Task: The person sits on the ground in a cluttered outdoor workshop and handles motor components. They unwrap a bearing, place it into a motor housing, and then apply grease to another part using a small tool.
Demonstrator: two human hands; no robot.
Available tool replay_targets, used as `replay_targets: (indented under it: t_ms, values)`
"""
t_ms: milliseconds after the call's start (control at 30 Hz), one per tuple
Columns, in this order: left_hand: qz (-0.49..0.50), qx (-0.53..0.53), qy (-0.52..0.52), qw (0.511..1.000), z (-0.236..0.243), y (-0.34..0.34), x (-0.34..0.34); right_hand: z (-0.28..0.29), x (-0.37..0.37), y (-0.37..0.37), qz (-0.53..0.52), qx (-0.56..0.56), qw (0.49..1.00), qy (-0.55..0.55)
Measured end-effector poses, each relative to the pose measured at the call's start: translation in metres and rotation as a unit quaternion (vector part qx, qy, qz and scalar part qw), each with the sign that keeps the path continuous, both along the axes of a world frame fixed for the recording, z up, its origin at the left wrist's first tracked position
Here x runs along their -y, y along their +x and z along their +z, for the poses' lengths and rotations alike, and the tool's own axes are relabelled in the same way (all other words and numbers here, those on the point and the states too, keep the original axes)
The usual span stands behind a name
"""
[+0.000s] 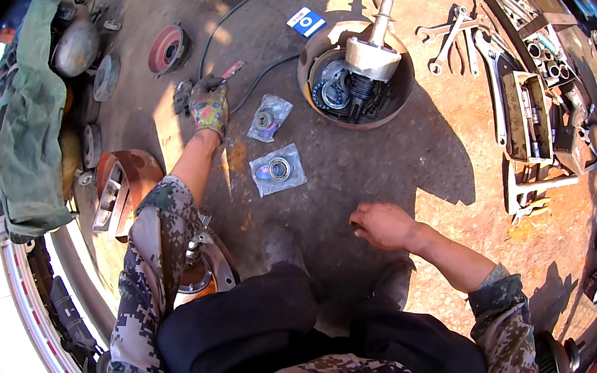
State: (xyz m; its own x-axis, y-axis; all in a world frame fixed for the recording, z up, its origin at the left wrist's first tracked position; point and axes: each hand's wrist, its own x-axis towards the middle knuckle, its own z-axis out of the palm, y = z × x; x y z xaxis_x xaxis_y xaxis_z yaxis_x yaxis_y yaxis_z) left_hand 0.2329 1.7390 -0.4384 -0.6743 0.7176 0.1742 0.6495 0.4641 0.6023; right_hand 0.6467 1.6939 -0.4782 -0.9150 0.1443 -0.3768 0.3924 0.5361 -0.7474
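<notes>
My left hand [209, 105], in a colourful patterned glove, reaches forward to the ground and is closed on something I cannot make out. A small dark object [183, 96] lies against its left side, and a piece with a red end [233, 69] shows just beyond the fingers. My bare right hand [382, 225] hangs over the ground in front of my right knee, fingers loosely curled, with nothing visible in it. Between the hands lie two clear plastic bags, one holding a ring-shaped bearing [279, 170], the other a smaller round part [265, 119].
Ahead stands a round metal pan [405, 99] with a shafted metal part [373, 57] and bearings. A blue-and-white box [306, 22] lies beside it. Wrenches [449, 42] and a toolbox [526, 118] are right. A black cable [217, 29], red pulley-like part [169, 49] and green cloth [35, 122] are left.
</notes>
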Motion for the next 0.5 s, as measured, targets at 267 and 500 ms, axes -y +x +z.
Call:
replay_targets:
  t_ms: [267, 500]
  values:
    - [-0.115, -0.09, 0.021, 0.989, -0.058, -0.05, -0.033, 0.01, 0.005, 0.006, -0.009, -0.001, 1.0, -0.008]
    - [-0.127, 0.172, 0.038, 0.976, -0.056, 0.025, -0.003, 0.008, 0.024, 0.022, -0.007, 0.008, 0.995, -0.1]
